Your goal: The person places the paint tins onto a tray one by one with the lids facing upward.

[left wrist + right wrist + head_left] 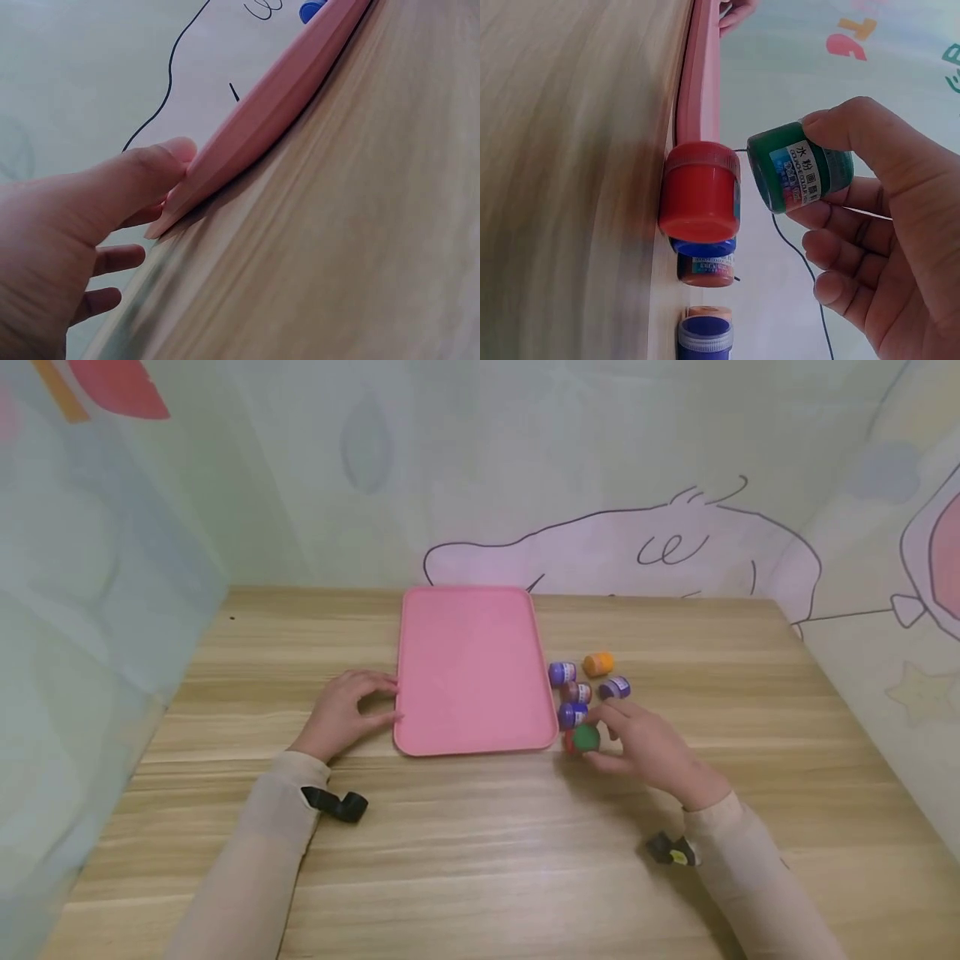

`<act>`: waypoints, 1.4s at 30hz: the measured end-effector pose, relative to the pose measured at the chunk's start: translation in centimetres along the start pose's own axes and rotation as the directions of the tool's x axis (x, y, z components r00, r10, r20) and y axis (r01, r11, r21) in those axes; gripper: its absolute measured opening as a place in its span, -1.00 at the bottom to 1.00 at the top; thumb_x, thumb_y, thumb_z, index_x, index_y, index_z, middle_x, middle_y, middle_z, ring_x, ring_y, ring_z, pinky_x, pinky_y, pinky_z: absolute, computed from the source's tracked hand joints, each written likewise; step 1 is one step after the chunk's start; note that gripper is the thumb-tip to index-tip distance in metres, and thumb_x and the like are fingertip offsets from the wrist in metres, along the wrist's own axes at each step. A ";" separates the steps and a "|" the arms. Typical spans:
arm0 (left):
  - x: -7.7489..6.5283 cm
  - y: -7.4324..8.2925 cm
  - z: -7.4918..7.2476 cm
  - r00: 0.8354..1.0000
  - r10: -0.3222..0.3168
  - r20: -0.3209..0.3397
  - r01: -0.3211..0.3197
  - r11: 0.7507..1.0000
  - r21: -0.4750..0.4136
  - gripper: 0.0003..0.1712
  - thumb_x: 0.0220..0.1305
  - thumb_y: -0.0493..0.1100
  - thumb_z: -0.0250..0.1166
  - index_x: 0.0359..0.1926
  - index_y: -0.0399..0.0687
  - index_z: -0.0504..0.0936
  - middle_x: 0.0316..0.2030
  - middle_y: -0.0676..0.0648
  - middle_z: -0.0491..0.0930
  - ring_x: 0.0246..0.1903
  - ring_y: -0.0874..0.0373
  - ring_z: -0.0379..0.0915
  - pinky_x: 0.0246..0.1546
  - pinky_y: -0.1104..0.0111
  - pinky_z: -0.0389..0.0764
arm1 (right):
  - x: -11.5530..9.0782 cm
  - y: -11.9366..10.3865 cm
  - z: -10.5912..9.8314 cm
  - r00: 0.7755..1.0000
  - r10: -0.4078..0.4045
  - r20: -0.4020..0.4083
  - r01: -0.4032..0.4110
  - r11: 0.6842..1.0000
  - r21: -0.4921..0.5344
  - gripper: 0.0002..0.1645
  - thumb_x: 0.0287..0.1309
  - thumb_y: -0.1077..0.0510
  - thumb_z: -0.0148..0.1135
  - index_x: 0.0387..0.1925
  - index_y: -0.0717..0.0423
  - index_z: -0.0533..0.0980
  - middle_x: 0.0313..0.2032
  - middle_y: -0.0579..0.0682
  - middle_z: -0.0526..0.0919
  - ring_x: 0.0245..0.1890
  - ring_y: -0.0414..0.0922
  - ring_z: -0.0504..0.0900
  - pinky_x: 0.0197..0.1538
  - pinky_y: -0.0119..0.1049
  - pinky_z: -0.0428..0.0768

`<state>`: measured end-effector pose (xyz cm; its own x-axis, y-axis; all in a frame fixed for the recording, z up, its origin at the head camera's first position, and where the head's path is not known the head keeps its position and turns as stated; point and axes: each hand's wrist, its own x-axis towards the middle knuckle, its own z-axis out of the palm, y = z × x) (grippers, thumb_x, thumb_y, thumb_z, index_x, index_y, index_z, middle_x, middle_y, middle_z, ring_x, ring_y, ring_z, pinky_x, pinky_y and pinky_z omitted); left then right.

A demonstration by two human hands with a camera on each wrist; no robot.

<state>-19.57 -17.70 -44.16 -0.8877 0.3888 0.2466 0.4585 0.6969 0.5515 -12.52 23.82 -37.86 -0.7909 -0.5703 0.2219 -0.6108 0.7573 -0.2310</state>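
My right hand (656,752) pinches a small green gouache jar (787,169) between thumb and fingers. In the right wrist view the jar is tilted and held clear of the table, beside a red jar (700,195). A pink rectangular tray (472,668) lies flat on the table with nothing on it. At its left edge, my left hand (341,714) touches the rim with thumb and fingertips, fingers loosely bent. Right of the tray lie a blue jar (573,715), a brown jar (577,692), another blue jar (562,673), a purple jar (615,687) and an orange jar (598,663).
The wood-grain table (465,860) ends at a wall hanging (480,468) with cartoon drawings behind and at both sides. A black wrist camera (337,804) sits on the left sleeve, and another wrist camera (671,850) on the right one.
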 end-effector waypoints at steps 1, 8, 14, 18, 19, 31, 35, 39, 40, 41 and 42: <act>0.0 0.0 0.1 1.000 0.000 0.002 0.000 1.000 -0.002 -0.56 0.07 0.05 0.45 -0.04 -0.02 0.67 0.11 -0.09 0.60 0.17 -0.05 0.40 0.32 -0.01 0.26 | 0.1 0.1 0.1 1.000 -0.002 -0.003 0.002 1.000 0.004 -0.55 -0.09 0.05 0.47 -0.16 0.13 0.53 -0.32 -0.06 0.59 -0.42 -0.17 0.53 -0.38 -0.41 0.57; 0.1 0.2 0.3 1.000 0.006 -0.003 -0.006 1.000 -0.003 -0.55 0.07 0.04 0.45 -0.02 -0.03 0.67 0.11 -0.09 0.60 0.16 -0.05 0.40 0.31 -0.02 0.27 | 1.0 0.1 0.5 1.000 0.017 -0.006 -0.017 0.998 0.057 -0.59 -0.05 0.08 0.46 -0.15 0.10 0.53 -0.34 -0.10 0.58 -0.40 -0.16 0.53 -0.37 -0.42 0.54; 0.1 0.3 0.5 1.000 0.010 -0.006 -0.010 1.000 -0.008 -0.55 0.07 0.04 0.45 -0.02 -0.03 0.68 0.11 -0.09 0.60 0.17 -0.05 0.40 0.31 -0.02 0.27 | 2.0 -0.5 0.4 0.998 0.061 0.027 -0.064 0.987 0.144 -0.60 0.00 0.12 0.42 -0.09 0.09 0.52 -0.24 -0.06 0.61 -0.33 -0.14 0.56 -0.29 -0.36 0.60; 0.1 0.4 0.5 1.000 0.012 -0.008 -0.012 1.000 -0.017 -0.54 0.07 0.04 0.44 -0.02 -0.02 0.67 0.12 -0.08 0.60 0.17 -0.04 0.40 0.31 -0.02 0.27 | 2.9 -0.9 0.3 0.995 0.083 0.051 -0.091 0.980 0.177 -0.58 0.03 0.13 0.40 -0.05 0.12 0.52 -0.17 0.00 0.63 -0.29 -0.11 0.58 -0.23 -0.28 0.64; 0.0 0.4 0.6 1.000 0.011 -0.009 -0.011 1.000 -0.019 -0.54 0.07 0.04 0.44 -0.01 -0.02 0.67 0.12 -0.08 0.60 0.17 -0.04 0.40 0.32 -0.02 0.27 | 3.2 -1.0 0.3 0.995 0.085 0.054 -0.093 0.980 0.177 -0.57 0.04 0.12 0.41 -0.04 0.13 0.52 -0.17 0.01 0.64 -0.29 -0.10 0.58 -0.22 -0.26 0.64; -0.6 0.4 0.3 1.000 -0.005 -0.008 0.005 1.000 -0.027 -0.54 0.07 0.04 0.44 -0.01 -0.01 0.67 0.13 -0.07 0.59 0.18 -0.04 0.39 0.33 -0.03 0.25 | 5.5 -2.1 1.4 0.998 0.064 0.011 -0.065 0.981 0.183 -0.58 0.03 0.03 0.43 -0.10 0.12 0.55 -0.25 -0.04 0.62 -0.33 -0.10 0.49 -0.25 -0.34 0.51; -0.7 0.4 0.4 1.000 -0.002 -0.011 0.002 1.000 -0.028 -0.55 0.07 0.02 0.45 -0.02 -0.02 0.67 0.12 -0.08 0.59 0.17 -0.05 0.41 0.31 -0.03 0.27 | 6.1 -2.4 2.1 0.996 0.081 0.033 -0.086 0.973 0.213 -0.59 0.04 0.02 0.42 -0.11 0.11 0.56 -0.25 -0.04 0.62 -0.33 -0.12 0.47 -0.23 -0.33 0.50; -0.8 0.3 0.5 1.000 -0.003 -0.010 0.003 1.000 -0.031 -0.55 0.07 0.03 0.45 -0.02 -0.01 0.67 0.13 -0.08 0.59 0.17 -0.05 0.40 0.31 -0.04 0.27 | 6.4 -2.8 2.8 0.993 0.098 0.069 -0.112 0.967 0.231 -0.60 0.06 0.00 0.40 -0.08 0.06 0.55 -0.21 -0.06 0.61 -0.32 -0.14 0.48 -0.26 -0.34 0.51; -0.8 0.3 0.5 1.000 -0.005 -0.010 0.005 0.999 -0.034 -0.55 0.07 0.04 0.45 -0.02 -0.01 0.67 0.13 -0.08 0.59 0.17 -0.04 0.40 0.31 -0.04 0.26 | 6.5 -2.9 3.0 0.993 0.095 0.074 -0.109 0.967 0.231 -0.60 0.07 0.00 0.40 -0.07 0.06 0.55 -0.19 -0.06 0.62 -0.31 -0.13 0.49 -0.23 -0.34 0.52; -0.8 0.4 0.5 1.000 -0.006 -0.011 0.005 0.999 -0.036 -0.55 0.07 0.04 0.45 -0.02 -0.01 0.67 0.13 -0.07 0.59 0.17 -0.04 0.40 0.31 -0.04 0.26 | 6.6 -3.0 3.2 0.993 0.091 0.078 -0.107 0.967 0.232 -0.60 0.07 0.00 0.39 -0.07 0.06 0.55 -0.18 -0.05 0.62 -0.30 -0.13 0.51 -0.23 -0.33 0.53; -0.7 0.4 0.5 1.000 -0.006 -0.011 0.005 0.999 -0.038 -0.55 0.07 0.04 0.45 -0.03 -0.01 0.67 0.13 -0.07 0.59 0.17 -0.04 0.40 0.31 -0.04 0.26 | 6.6 -3.1 3.4 0.993 0.085 0.082 -0.102 0.967 0.235 -0.59 0.08 0.00 0.39 -0.07 0.07 0.54 -0.18 -0.05 0.62 -0.30 -0.13 0.51 -0.23 -0.32 0.54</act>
<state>-18.70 -17.40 -44.54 -0.8907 0.3782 0.2522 0.4518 0.6753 0.5830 -16.00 16.64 -38.92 -0.8405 -0.5276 0.1232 -0.5179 0.7156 -0.4687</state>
